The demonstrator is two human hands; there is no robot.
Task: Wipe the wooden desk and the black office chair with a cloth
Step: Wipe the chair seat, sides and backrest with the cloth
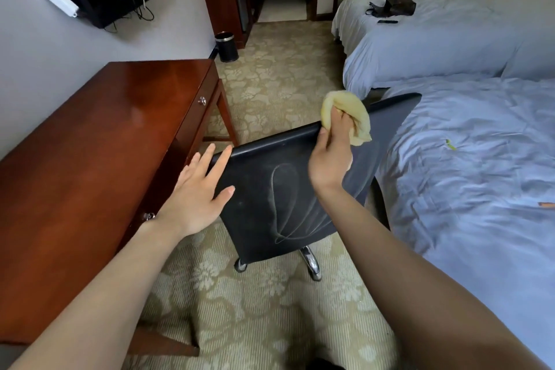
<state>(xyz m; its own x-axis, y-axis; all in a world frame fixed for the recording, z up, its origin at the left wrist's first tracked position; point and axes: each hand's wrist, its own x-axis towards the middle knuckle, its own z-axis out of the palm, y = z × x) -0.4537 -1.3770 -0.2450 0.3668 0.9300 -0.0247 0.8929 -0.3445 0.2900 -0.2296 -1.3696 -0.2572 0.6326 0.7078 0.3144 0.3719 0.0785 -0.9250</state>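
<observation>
In the centre of the frame the black office chair [264,195] with a smooth, dusty padded back stands between the glossy reddish-brown wooden desk [90,144] at left and the pale blue bed [468,177] at right. The right hand [330,156] grips a soft, bunched yellow cloth [357,112] at the backrest's top edge, while the left hand [198,192] rests open, fingers spread, against its left side. The cloth looks light and limp, best held wadded in the palm. The chair probably rolls and swivels on its chrome wheeled base [310,263], so it should be braced at the stiff top rail.
</observation>
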